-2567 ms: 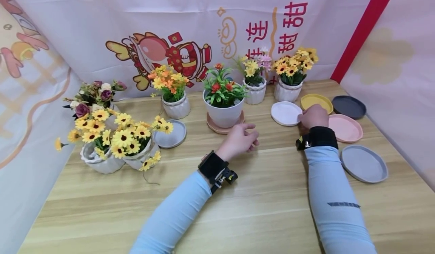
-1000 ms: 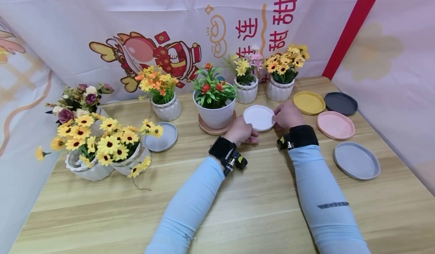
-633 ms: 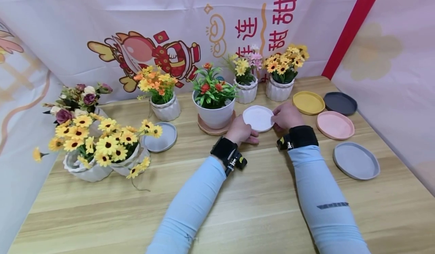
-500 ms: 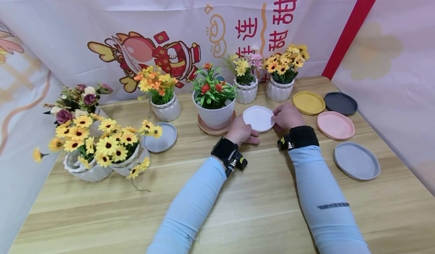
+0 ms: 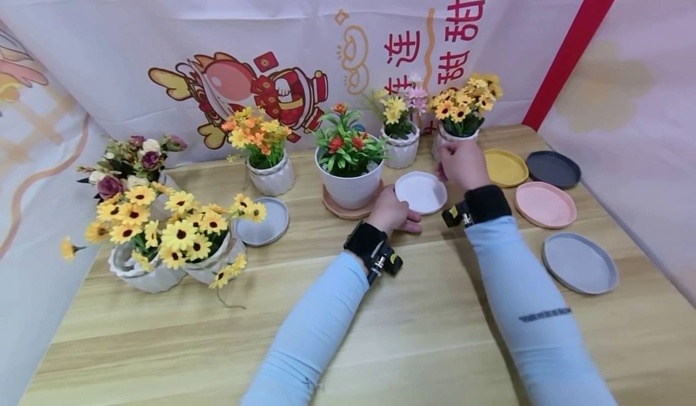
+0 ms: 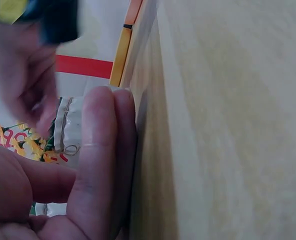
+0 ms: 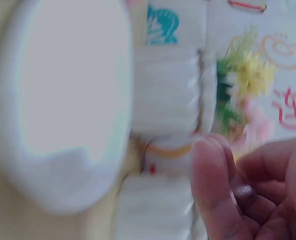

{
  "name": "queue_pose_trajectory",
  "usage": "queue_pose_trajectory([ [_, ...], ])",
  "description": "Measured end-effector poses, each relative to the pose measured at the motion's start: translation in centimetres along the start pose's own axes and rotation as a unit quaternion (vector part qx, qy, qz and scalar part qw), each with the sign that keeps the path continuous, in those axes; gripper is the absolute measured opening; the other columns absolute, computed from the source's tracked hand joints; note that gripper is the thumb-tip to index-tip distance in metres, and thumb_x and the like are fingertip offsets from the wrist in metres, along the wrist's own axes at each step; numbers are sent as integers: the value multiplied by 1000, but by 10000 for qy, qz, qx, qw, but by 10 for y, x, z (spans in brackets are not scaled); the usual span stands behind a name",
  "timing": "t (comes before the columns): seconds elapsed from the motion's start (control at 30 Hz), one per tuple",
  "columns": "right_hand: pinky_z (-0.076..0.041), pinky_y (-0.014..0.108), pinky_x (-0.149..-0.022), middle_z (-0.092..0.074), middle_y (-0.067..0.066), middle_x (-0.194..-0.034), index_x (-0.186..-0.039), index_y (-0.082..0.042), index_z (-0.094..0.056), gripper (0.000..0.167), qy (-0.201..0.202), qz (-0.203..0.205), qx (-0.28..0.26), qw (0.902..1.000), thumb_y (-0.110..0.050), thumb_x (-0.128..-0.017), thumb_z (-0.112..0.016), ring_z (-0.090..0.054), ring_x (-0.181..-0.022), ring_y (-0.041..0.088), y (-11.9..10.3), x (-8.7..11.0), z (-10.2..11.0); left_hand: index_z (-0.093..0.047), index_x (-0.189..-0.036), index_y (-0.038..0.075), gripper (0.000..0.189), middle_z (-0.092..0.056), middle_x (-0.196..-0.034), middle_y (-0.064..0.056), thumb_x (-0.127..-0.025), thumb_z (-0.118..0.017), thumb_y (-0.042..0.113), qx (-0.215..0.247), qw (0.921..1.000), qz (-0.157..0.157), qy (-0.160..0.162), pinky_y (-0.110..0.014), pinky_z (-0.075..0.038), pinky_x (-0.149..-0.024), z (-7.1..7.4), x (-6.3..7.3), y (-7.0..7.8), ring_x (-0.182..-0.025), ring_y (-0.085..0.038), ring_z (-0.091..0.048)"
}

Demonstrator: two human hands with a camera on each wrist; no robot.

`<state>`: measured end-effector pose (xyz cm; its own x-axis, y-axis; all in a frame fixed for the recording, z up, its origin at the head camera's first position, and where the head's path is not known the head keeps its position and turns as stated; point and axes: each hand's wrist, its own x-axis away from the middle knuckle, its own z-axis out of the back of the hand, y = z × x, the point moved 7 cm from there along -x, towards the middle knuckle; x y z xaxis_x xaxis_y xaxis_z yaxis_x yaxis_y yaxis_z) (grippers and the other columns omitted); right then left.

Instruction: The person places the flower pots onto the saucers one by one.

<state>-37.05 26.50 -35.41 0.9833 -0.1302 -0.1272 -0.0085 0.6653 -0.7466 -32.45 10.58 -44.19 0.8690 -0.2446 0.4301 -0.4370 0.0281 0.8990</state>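
Note:
My left hand (image 5: 388, 211) pinches the near-left rim of a round white saucer (image 5: 423, 193) lying on the wooden table. In the left wrist view, the straight fingers (image 6: 99, 140) lie low along the tabletop, partly hiding the bent thumb. My right hand (image 5: 464, 163) is raised off the saucer, in front of the yellow daisies (image 5: 466, 101) in a white pot at the back right. Its fingers curl loosely and hold nothing. The right wrist view is blurred; there the saucer (image 7: 68, 75) fills the left side, with a white pot (image 7: 165, 92) behind.
Left of the saucer, a white pot of red flowers (image 5: 350, 190) stands on a brown saucer (image 5: 339, 209). Yellow (image 5: 505, 167), dark grey (image 5: 553, 169), pink (image 5: 545, 204) and grey-blue (image 5: 580, 262) saucers lie at right. Several more flower pots stand left and behind.
The white saucer has been slid left to sit beside the red-flower pot, my left hand coming to its rim. My right hand has since let go and risen towards the daisy pot.

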Motion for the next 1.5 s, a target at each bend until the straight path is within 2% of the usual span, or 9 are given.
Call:
queue_pose_trajectory([
  [0.1, -61, 33, -57, -69, 16, -72, -98, 5, -70, 36, -390, -243, -339, 9984, -15, -104, -41, -67, -54, 15, -16, -20, -9, -24, -151, 2, 54, -67, -79, -26, -100, -39, -7, 13, 10000, -53, 20, -39, -61, -56, 0, 0, 0, -54, -28, -66],
  [0.27, -61, 37, -64, -71, 17, -77, -101, 6, -67, 39, -822, -889, 374, 9919, -19, -106, -37, -73, -70, 27, -28, -50, -26, -27, -148, 1, 53, -67, -77, -26, -98, -38, -10, 61, 9999, -134, 70, -39, -61, -54, 0, -1, -1, -55, -29, -66],
  [0.37, -61, 37, -63, -69, 9, -67, -105, 5, -65, 35, -916, -1062, 737, 9874, -23, -105, -43, -72, -64, 24, -26, -63, -33, -29, -147, 0, 53, -67, -76, -26, -96, -37, -12, 94, 9997, -179, 114, -38, -60, -53, 1, -1, -1, -56, -29, -66],
  [0.53, -60, 34, -57, -67, 5, -62, -101, 6, -65, 34, -1136, -1068, 678, 9854, -22, -103, -47, -67, -52, 16, -16, -78, -43, -32, -144, 0, 52, -66, -75, -25, -94, -37, -14, 106, 9995, -221, 174, -37, -60, -52, 0, 0, 0, -54, -29, -66],
  [0.7, -59, 32, -55, -67, 7, -63, -99, 5, -64, 30, -1260, -1216, 619, 9826, -20, -102, -47, -66, -52, 15, -7, -85, -47, -32, -145, 0, 52, -67, -76, -25, -95, -39, -13, 49, 9996, -204, 172, -37, -60, -52, -3, 2, 0, -54, -29, -66],
  [0.93, -55, 28, -58, -67, 6, -61, -100, 5, -64, 27, -1219, -1134, 989, 9811, -20, -99, -55, -69, -57, 18, -14, -88, -46, -30, -149, 3, 56, -68, -76, -26, -96, -39, -13, 23, 9996, -101, 269, -37, -60, -52, 0, 3, 0, -59, -33, -69],
  [1.2, -55, 38, -80, -66, 5, -56, -95, 6, -66, 28, -920, -745, 1058, 9873, -19, -98, -55, -69, -57, 19, -30, -73, -20, -29, -150, 2, 56, -68, -74, -24, -97, -40, -11, -55, 9994, -203, 259, -36, -60, -53, -5, 0, 2, -65, -38, -70],
  [1.43, -57, 28, -54, -65, 4, -58, -100, 5, -64, 28, -835, -823, 768, 9901, -22, -99, -56, -68, -53, 18, -52, -55, 0, -29, -149, 3, 57, -67, -76, -26, -96, -39, -13, 125, 9991, -210, 342, -38, -60, -53, -1, 0, 0, -77, -44, -70],
  [1.5, -56, 28, -52, -65, 4, -60, -105, 5, -64, 28, -823, -815, 683, 9909, -21, -99, -56, -69, -56, 20, -60, -48, 6, -31, -148, 3, 56, -67, -77, -27, -95, -38, -14, 202, 9990, -217, 333, -39, -61, -53, 1, 1, 0, -79, -46, -70],
])
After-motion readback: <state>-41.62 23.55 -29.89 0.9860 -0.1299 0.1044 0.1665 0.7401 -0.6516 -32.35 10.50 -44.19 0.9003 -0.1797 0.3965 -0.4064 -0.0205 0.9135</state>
